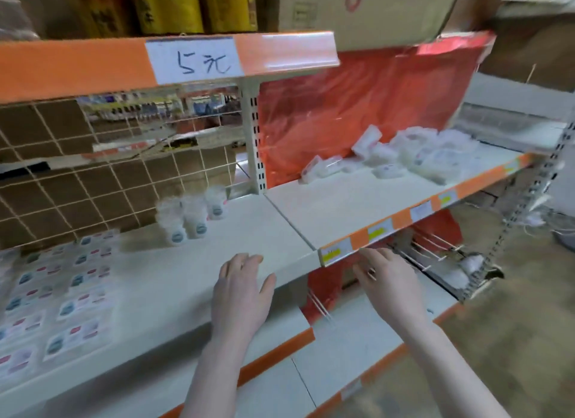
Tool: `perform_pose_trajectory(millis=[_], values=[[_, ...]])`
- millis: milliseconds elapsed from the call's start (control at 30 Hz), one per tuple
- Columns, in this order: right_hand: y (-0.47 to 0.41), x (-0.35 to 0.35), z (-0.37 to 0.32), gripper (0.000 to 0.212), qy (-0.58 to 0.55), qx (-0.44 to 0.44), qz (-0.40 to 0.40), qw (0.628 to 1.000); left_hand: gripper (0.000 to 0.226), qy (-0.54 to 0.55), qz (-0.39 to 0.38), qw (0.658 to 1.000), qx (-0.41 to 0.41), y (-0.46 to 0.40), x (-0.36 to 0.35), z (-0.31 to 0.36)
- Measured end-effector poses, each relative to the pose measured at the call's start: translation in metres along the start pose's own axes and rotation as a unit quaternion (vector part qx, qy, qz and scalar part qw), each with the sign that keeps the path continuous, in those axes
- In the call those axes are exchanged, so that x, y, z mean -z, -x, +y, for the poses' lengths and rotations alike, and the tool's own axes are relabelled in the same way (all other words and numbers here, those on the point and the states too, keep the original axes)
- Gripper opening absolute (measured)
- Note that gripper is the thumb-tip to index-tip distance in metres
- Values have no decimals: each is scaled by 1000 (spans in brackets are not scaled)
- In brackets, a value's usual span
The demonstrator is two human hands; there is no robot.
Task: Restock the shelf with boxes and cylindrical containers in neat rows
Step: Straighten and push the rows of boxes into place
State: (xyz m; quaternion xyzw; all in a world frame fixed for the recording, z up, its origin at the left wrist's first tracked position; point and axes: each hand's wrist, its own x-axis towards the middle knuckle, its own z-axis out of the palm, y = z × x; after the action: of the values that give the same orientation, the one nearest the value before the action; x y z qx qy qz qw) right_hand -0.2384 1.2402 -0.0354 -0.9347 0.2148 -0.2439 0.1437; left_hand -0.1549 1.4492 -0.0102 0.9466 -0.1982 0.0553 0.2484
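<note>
— Cream metal, that shelf point(249, 231); how did the hands lie on it?
— Left hand point(239, 296) was flat at the front edge, fingers straight and slightly spread, holding nothing. Right hand point(389, 288) hung just below the orange price rail point(373, 234), fingers loosely spread and also holding nothing.
— And the stock?
— Left of the left fingers, flat boxes point(62, 293) lay in rows, printed faces up, their long sides running roughly along the shelf front. Beyond the fingertips, bare shelf lay open up to three clear cylindrical containers point(193, 215), upright, axes vertical, blue oval labels facing forward, close together near the wire grid back point(77, 168).
— Farther still?
— Beyond the right fingers, a loose heap of white packets point(420, 156) lay against a red sheet point(357, 106); the picture was too blurred to read them.
</note>
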Motion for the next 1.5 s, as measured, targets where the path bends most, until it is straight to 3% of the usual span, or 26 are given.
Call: perform_pose_trajectory(millis=[300, 667, 967, 1333, 1500], values=[[-46, 5, 86, 21, -7, -50, 34, 998, 44, 6, -18, 998, -52, -67, -62, 68], [-182, -12, 169, 29, 4, -61, 40, 997, 43, 8, -10, 997, -73, -200, -126, 135], [-276, -44, 190, 39, -35, 1, -41, 999, 41, 0, 40, 999, 10, -248, -140, 147], [-382, -90, 195, 33, -88, 172, -142, 971, 41, -27, 114, 975, 188, -268, -173, 163], [-405, -109, 179, 43, -103, 229, -165, 954, 41, -44, 131, 961, 238, -265, -175, 161]])
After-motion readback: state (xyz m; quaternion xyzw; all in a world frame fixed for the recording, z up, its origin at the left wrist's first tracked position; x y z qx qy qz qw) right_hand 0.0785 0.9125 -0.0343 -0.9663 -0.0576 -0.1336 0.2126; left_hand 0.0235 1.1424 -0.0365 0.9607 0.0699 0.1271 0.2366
